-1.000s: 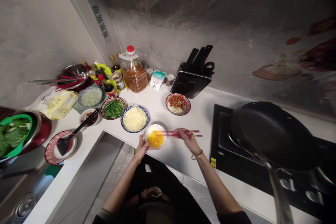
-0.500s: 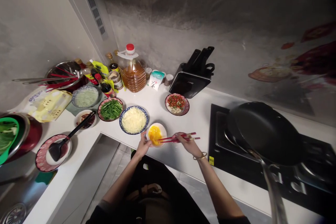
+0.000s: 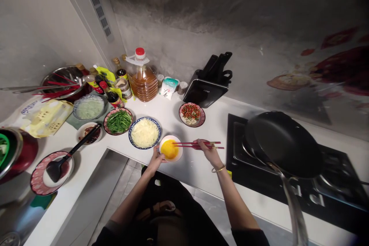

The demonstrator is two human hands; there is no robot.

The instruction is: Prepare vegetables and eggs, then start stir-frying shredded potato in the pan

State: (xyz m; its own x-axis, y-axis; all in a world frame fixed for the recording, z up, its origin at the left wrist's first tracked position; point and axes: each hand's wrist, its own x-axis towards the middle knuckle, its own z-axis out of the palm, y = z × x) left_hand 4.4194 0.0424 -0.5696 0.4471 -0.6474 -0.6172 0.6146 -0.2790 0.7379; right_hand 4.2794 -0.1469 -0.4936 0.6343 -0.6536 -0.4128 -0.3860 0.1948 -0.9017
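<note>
A small white bowl [image 3: 177,142] of yellow beaten egg sits near the front edge of the white counter [image 3: 210,127]. My left hand [image 3: 156,160] grips its near-left rim. My right hand [image 3: 208,151] holds a pair of red chopsticks [image 3: 196,145] almost level, their tips reaching over the bowl's right rim above the egg. A gold bangle is on my right wrist.
Left of the bowl stand a blue-rimmed plate of pale shreds [image 3: 144,132], a plate of green stalks [image 3: 118,120] and a spatula [image 3: 70,152] on a plate. A chili dish [image 3: 191,113], oil jug [image 3: 142,77] and knife block [image 3: 208,84] sit behind. A black pan [image 3: 284,144] rests on the hob at right.
The chopsticks dipped into the egg and have risen to nearly level again. My left hand stays on the bowl. The view has drifted slightly to the right.
</note>
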